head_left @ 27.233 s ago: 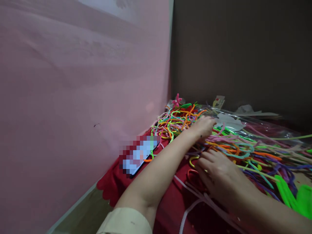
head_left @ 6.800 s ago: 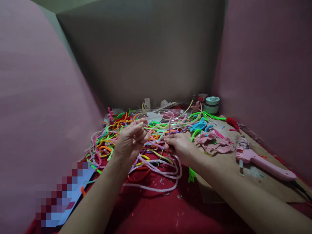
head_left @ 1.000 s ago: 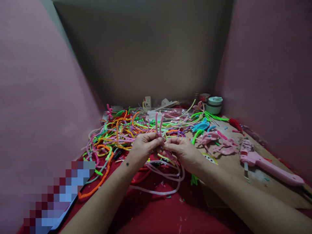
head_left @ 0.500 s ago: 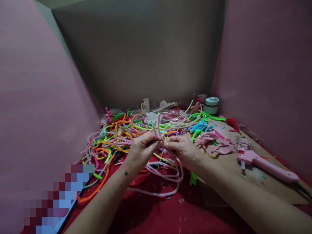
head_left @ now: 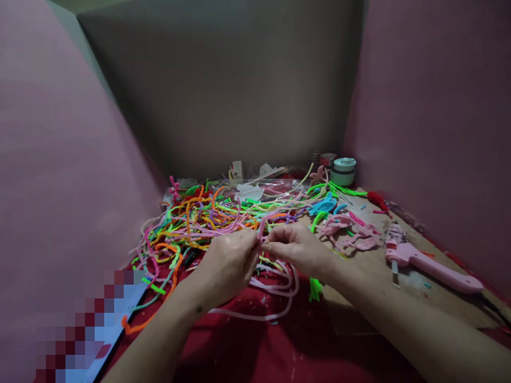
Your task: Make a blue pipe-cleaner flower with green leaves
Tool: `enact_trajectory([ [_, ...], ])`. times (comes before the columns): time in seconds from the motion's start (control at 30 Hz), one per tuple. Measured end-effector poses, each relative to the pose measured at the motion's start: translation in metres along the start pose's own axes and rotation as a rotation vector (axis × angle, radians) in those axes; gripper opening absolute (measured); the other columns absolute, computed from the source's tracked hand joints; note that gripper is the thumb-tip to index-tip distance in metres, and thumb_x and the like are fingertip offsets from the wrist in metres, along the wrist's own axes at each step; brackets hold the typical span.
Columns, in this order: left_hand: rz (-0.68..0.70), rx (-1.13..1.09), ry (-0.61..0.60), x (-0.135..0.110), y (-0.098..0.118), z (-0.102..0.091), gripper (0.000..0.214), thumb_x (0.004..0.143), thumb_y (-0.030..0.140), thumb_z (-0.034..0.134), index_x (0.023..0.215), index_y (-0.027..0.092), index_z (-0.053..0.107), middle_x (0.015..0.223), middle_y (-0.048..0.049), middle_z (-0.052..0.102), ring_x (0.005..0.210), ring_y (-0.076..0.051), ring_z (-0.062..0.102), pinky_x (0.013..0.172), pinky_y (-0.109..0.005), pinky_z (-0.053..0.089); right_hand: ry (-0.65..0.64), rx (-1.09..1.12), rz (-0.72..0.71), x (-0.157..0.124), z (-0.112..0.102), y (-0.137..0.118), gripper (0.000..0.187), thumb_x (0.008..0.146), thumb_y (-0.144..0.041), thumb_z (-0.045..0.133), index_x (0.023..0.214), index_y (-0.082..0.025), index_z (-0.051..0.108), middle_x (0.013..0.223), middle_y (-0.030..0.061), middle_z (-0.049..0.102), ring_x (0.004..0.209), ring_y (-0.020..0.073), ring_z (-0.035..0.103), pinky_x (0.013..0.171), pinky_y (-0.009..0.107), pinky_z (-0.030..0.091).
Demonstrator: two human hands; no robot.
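My left hand and my right hand meet at the middle of the view, fingertips pinched together on a light pink pipe cleaner. Its short bent end sticks up between the two hands. More pale pink lengths loop down onto the red cloth just below my hands. Behind them spreads a tangled pile of coloured pipe cleaners in orange, green, yellow and pink.
A pink glue gun lies on a brown board at the right, beside pink petal shapes. A pale green lidded jar stands at the back. A phone lies at the lower left. Pink walls close both sides.
My hands have dropped slightly and come nearer to me. The pink ends that stood upright between my fingers are now bent down and shorter above the pinch.
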State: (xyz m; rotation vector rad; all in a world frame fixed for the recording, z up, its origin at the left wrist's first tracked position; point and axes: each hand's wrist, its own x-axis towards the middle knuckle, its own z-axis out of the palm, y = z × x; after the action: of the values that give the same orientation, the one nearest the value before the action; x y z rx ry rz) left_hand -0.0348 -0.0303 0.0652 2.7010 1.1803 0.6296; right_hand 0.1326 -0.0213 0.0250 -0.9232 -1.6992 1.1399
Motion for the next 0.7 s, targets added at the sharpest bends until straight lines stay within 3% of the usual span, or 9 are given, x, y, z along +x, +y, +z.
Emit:
enact_trajectory([
  [0.1, -0.375, -0.604, -0.120, 0.003, -0.001, 0.000, 0.018, 0.076, 0.029, 0.051, 0.064, 0.016, 0.052, 0.051, 0.0024, 0.044, 0.044, -0.008, 0.035, 0.043, -0.021, 0.027, 0.119, -0.364, -0.316, -0.009, 0.004, -0.006, 0.016, 0.079, -0.017, 0.050, 0.064, -0.017, 0.056, 0.058, 0.0009, 0.054, 0.056, 0.0121, 0.047, 0.054, 0.025, 0.034],
  [0.17, -0.554, -1.049, -0.248, 0.007, -0.005, 0.003, 0.021, 0.072, 0.031, 0.054, 0.058, 0.016, 0.049, 0.044, 0.0048, 0.036, 0.037, -0.006, 0.027, 0.036, -0.019, 0.021, 0.204, -0.615, -0.572, -0.015, 0.006, -0.008, 0.017, 0.080, -0.012, 0.045, 0.067, -0.017, 0.055, 0.062, 0.0037, 0.055, 0.060, 0.0145, 0.048, 0.058, 0.028, 0.035],
  [0.23, -0.618, -1.373, -0.402, 0.010, -0.010, 0.008, 0.023, 0.067, 0.032, 0.055, 0.052, 0.016, 0.046, 0.041, 0.0062, 0.030, 0.034, -0.004, 0.021, 0.033, -0.019, 0.017, 0.266, -0.815, -0.746, -0.019, 0.007, -0.009, 0.019, 0.081, -0.010, 0.042, 0.067, -0.017, 0.054, 0.061, 0.0052, 0.055, 0.060, 0.0162, 0.047, 0.058, 0.029, 0.034],
  [0.3, -0.622, -1.514, -0.473, 0.011, -0.011, 0.013, 0.024, 0.064, 0.031, 0.055, 0.050, 0.016, 0.044, 0.041, 0.0067, 0.028, 0.034, -0.004, 0.018, 0.031, -0.018, 0.016, 0.297, -0.900, -0.797, -0.021, 0.006, -0.009, 0.021, 0.082, -0.010, 0.040, 0.067, -0.017, 0.054, 0.059, 0.0057, 0.055, 0.059, 0.0170, 0.046, 0.057, 0.030, 0.034],
  [0.37, -0.620, -1.468, -0.376, 0.011, -0.008, 0.014, 0.024, 0.066, 0.030, 0.058, 0.051, 0.016, 0.045, 0.041, 0.0069, 0.029, 0.034, -0.003, 0.019, 0.031, -0.017, 0.015, 0.301, -0.835, -0.758, -0.021, 0.006, -0.009, 0.021, 0.083, -0.011, 0.040, 0.069, -0.017, 0.054, 0.062, 0.0062, 0.056, 0.061, 0.0171, 0.047, 0.057, 0.030, 0.035],
  [0.47, -0.546, -1.163, -0.068, 0.009, -0.001, 0.009, 0.024, 0.072, 0.031, 0.062, 0.058, 0.014, 0.051, 0.046, 0.0050, 0.040, 0.037, -0.004, 0.031, 0.035, -0.017, 0.023, 0.311, -0.517, -0.529, -0.019, 0.005, -0.011, 0.018, 0.084, -0.016, 0.044, 0.070, -0.016, 0.055, 0.064, 0.0046, 0.056, 0.062, 0.0153, 0.049, 0.059, 0.028, 0.037],
  [0.57, -0.241, -0.752, 0.186, 0.006, 0.004, 0.000, 0.011, 0.075, 0.026, 0.062, 0.075, 0.016, 0.059, 0.072, -0.0015, 0.057, 0.063, -0.010, 0.053, 0.057, -0.021, 0.042, 0.254, -0.082, -0.231, -0.016, 0.004, -0.015, 0.016, 0.082, -0.024, 0.051, 0.068, -0.017, 0.056, 0.060, -0.0002, 0.051, 0.055, 0.0114, 0.044, 0.052, 0.025, 0.035],
  [0.63, -0.005, -0.499, 0.236, 0.005, 0.005, -0.005, 0.006, 0.078, 0.021, 0.059, 0.083, 0.018, 0.061, 0.088, -0.0038, 0.059, 0.081, -0.013, 0.055, 0.073, -0.025, 0.043, 0.159, 0.127, -0.117, -0.014, 0.003, -0.016, 0.018, 0.081, -0.028, 0.054, 0.067, -0.017, 0.055, 0.058, -0.0019, 0.048, 0.053, 0.0098, 0.040, 0.049, 0.024, 0.032],
  [0.7, 0.127, -0.329, 0.237, 0.004, 0.005, -0.008, 0.007, 0.081, 0.018, 0.055, 0.083, 0.019, 0.061, 0.091, -0.0038, 0.058, 0.087, -0.014, 0.053, 0.078, -0.026, 0.041, 0.090, 0.209, -0.080, -0.014, 0.001, -0.017, 0.020, 0.079, -0.030, 0.056, 0.065, -0.016, 0.054, 0.058, -0.0021, 0.048, 0.053, 0.0095, 0.039, 0.050, 0.024, 0.032],
])
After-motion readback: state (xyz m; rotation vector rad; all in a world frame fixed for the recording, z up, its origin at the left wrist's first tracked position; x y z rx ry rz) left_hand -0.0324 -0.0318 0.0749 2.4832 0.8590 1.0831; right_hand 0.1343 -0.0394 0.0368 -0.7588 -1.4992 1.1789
